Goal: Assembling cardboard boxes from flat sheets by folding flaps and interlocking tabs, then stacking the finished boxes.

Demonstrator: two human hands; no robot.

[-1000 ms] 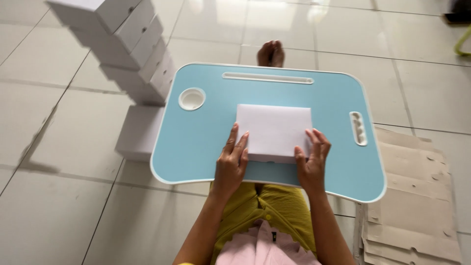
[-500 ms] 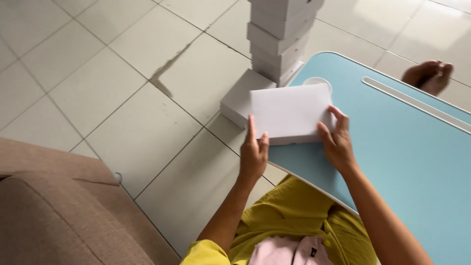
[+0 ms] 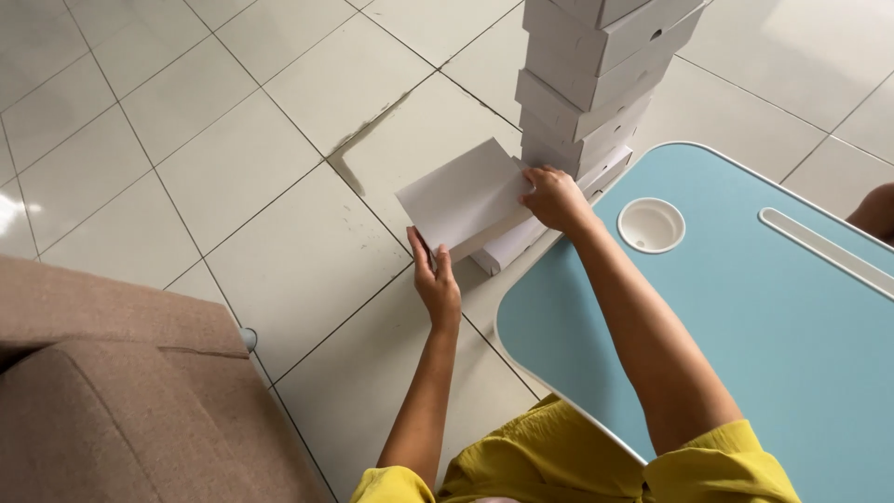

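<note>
Both hands hold a flat white cardboard box (image 3: 463,197), tilted, over the tiled floor just left of the blue lap table (image 3: 745,326). My left hand (image 3: 434,279) grips its near lower edge. My right hand (image 3: 555,198) grips its far right edge, close to the foot of a tall stack of white boxes (image 3: 596,79). Another white box (image 3: 510,247) lies on the floor under the held one, at the base of the stack.
The blue table has a white round cup recess (image 3: 651,224) and a long white slot (image 3: 824,251). A brown sofa (image 3: 121,401) fills the lower left. A bare foot (image 3: 875,212) shows at the right edge. Grey floor tiles (image 3: 233,140) stretch to the left.
The white box was lifted off the blue table and carried left, off its edge, down toward the floor by the box stack. The view swung left with it.
</note>
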